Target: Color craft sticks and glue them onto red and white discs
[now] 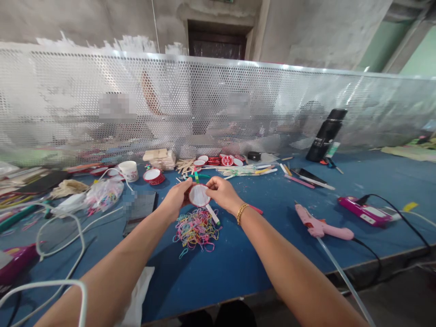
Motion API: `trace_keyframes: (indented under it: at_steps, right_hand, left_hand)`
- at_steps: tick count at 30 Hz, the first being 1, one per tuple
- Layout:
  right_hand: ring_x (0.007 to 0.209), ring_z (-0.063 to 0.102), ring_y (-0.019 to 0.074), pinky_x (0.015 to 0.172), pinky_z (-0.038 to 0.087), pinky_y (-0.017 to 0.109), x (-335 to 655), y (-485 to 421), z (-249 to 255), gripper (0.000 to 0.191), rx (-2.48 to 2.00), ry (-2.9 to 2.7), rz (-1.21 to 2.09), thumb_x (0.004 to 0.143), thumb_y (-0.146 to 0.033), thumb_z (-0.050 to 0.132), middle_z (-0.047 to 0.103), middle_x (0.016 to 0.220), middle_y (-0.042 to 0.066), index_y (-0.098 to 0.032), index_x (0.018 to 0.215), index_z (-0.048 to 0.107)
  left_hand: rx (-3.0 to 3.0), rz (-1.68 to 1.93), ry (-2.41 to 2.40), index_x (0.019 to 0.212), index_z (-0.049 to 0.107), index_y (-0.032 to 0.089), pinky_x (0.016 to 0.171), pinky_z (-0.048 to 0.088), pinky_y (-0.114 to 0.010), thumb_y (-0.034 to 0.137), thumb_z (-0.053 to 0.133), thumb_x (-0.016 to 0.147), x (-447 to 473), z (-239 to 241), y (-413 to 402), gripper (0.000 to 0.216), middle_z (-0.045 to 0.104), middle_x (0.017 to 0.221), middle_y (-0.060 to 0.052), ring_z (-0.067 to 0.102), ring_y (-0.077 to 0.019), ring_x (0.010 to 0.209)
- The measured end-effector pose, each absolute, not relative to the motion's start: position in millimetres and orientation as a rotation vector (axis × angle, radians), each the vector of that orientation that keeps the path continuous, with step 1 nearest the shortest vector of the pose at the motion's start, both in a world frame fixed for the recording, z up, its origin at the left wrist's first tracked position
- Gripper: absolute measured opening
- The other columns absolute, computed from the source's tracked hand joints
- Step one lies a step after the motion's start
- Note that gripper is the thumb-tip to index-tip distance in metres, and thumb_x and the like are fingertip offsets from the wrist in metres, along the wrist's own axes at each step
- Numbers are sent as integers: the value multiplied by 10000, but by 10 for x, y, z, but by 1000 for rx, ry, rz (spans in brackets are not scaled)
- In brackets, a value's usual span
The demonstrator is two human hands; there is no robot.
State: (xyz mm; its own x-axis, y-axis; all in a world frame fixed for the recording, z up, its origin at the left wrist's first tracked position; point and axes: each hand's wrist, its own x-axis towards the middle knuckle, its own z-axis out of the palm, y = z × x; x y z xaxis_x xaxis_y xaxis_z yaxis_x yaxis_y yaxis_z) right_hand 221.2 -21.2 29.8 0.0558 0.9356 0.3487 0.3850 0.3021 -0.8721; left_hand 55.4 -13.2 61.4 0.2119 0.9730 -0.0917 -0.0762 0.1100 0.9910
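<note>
Between my two hands is a round white disc with a red rim [199, 195], lifted above the blue table. My left hand [177, 198] grips its left edge, the fingers partly hidden behind it. At the upper right edge, my right hand [223, 193] pinches the rim with thumb and fingers. A strip with white and green parts [213, 215] shows below the disc, and a green piece [195, 176] shows above it; whether they are joined to it I cannot tell. Just below lies a pile of colourful rubber bands [195, 230].
A pink glue gun [322, 223] lies to the right, near a purple device [364, 211] with a black cable. A black bottle [327, 135] leans by the perforated metal screen [218, 100]. On the left are a phone [140, 210], a paper cup [128, 171], and looped white cables [81, 231].
</note>
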Motion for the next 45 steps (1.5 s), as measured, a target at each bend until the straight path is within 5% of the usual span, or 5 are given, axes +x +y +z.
trace_keyframes:
  at_steps: [11,21,30,37,45]
  right_hand:
    - [696,634,138,656,504,260,2165,-213,282,105,-1222,-1475,724,718,-244,657,679,757,5,-188,786,600]
    - [681,667,136,653,508,258,2323,-250,476,209,-1193,-1243,752,798,-388,609,708,828,37,-183,840,618]
    - [723,658,158,699,502,272,2549,-148,455,151,-1378,-1319,393,804,-332,586,716,791,29,-200,829,654]
    - [802,655,152,739,449,255,2366,-243,411,118,-1607,-1619,189,831,-266,599,744,843,0,-237,819,712]
    - [1000,628,246,885,381,389,1982,-93,517,152,-1867,-2015,-52,824,-373,641,755,946,41,-293,854,766]
  left_hand:
    - [1321,1004,1061,834,696,140,593,478,-255,436,830,536,499,649,-90,441,675,690,-12,574,-121,590]
    - [1428,1165,1359,801,695,150,520,448,-241,403,741,590,149,677,265,332,626,611,14,536,-123,547]
    - [1952,597,1579,927,729,153,446,366,-233,321,630,709,91,526,357,293,655,611,-2,514,-127,463]
    - [2251,466,1667,974,739,165,614,445,-234,254,565,789,124,465,370,269,742,855,-65,657,-178,749]
    - [2333,563,1735,1007,731,171,744,470,-276,277,534,814,54,468,388,296,746,997,-115,677,-231,890]
